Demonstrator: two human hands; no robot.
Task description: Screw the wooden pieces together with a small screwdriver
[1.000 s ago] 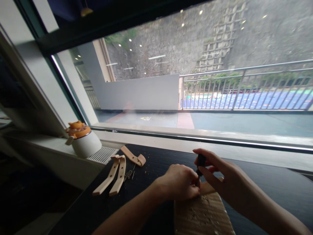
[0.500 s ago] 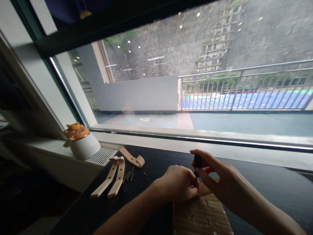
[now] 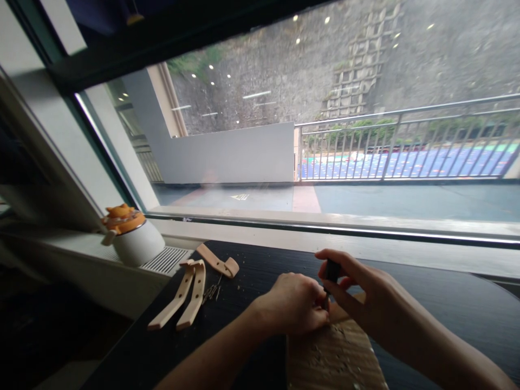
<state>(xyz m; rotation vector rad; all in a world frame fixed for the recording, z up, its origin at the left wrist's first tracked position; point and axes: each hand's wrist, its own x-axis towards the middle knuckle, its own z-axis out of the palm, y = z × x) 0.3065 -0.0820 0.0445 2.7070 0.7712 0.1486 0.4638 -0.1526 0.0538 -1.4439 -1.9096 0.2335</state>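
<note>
"Where is the black driver (image 3: 332,270) held?"

"At the view's four o'clock, clamped in the right hand (image 3: 368,284); the left hand (image 3: 293,303) is bunched beside its tip, but whether anything is pinched there cannot be told."

"What risk is posed?"

"If the driver were tilted, its tip could be forced off and the left hand jabbed. If the wooden piece (image 3: 337,313) were poorly steadied, it could be twisted across the board (image 3: 333,357) at five o'clock."

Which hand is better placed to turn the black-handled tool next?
Probably right: the right hand grips the black handle, while the left hand sits lower, by the dark shaft and brown wooden block.
</note>
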